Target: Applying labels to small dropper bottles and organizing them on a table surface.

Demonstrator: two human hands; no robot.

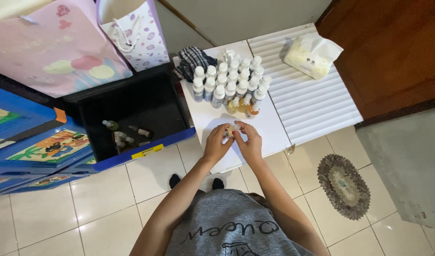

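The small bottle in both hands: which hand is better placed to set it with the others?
Probably the right hand: the white-capped bottles stand ahead and slightly to its side. Both it and the left hand touch the small bottle.

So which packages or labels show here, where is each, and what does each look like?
Tissue pack: top right on the white slatted board, soft, pale yellow and white.
Pink gift bag: top left, balloon pictures.
Purple-trimmed gift bag: beside it, white with flowers.
Yellow label: blue rim of the black bin, small rectangle.

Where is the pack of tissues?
In the head view, the tissue pack lies at the far right of the white slatted board, right of the cluster of white-capped bottles.
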